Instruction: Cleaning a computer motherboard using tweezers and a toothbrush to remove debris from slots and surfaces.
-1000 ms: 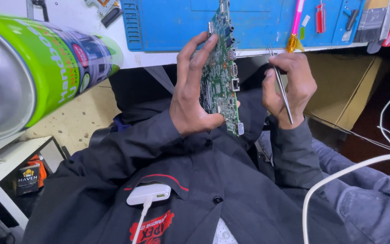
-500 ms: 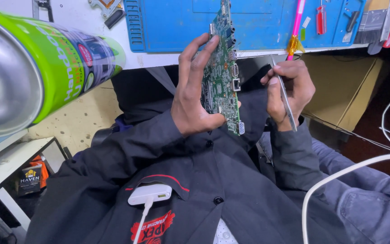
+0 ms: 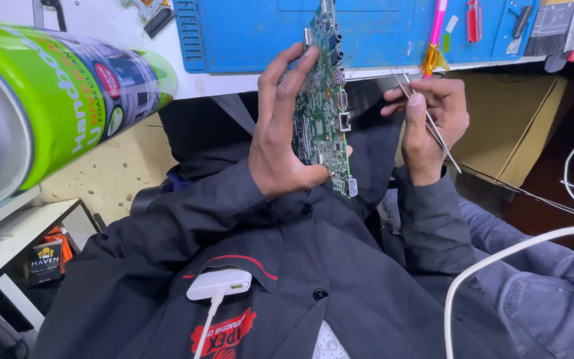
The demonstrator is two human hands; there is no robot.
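Big green-and-silver spray can (image 3: 48, 100), lying sideways well left of the left hand, nearest the lens; its label is lime green with a dark panel, a red oval and small round icons.
Blue work mat (image 3: 260, 33) on the white bench, just above both hands, ribbed along its left edge.
Brown cardboard box (image 3: 519, 126) right of the right hand, under the bench edge.
Green circuit board (image 3: 323, 100) held on edge, upright, between the two hands, metal ports down its right side.
Left hand (image 3: 280, 139): half-closed grip on the board, fingers spread up its left face, thumb underneath at the bottom edge.
Right hand (image 3: 430, 119): closed round metal tweezers (image 3: 430, 123), tips pointing up-left toward the board; can't tell if they touch it.
White adapter (image 3: 219, 284) with cable, below the left hand on the dark jacket, just above a red chest print.
Small dark box with yellow-and-white label (image 3: 44, 260), far lower left on the floor, orange item behind.
Pink pen (image 3: 438, 30) with yellow tip, directly above the right hand.
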